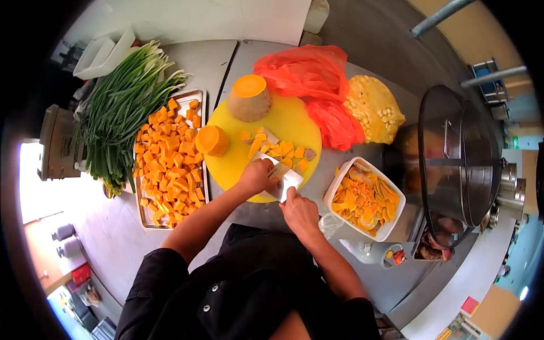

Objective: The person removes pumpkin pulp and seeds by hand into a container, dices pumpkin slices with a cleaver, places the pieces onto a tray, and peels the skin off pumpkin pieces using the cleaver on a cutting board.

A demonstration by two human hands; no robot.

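The right hand (300,213) clenches a cleaver (290,181) over the yellow board (226,163), beside orange chunks (286,148); the left hand (259,175) curls at its blade, grip unclear. A white tub (371,233) holds peelings, a metal tray (205,190) cubes; farther, a yellow bag (374,107) bulges

Work surface: grey metal counter (198,56), with a dark seam near the white wall panel (226,20). Upper right: two metal pipes (439,18) cross a tan surface. Left edge: bright white glare (35,175). Lower right: one small, bright light (524,293) against a pale blue surface.
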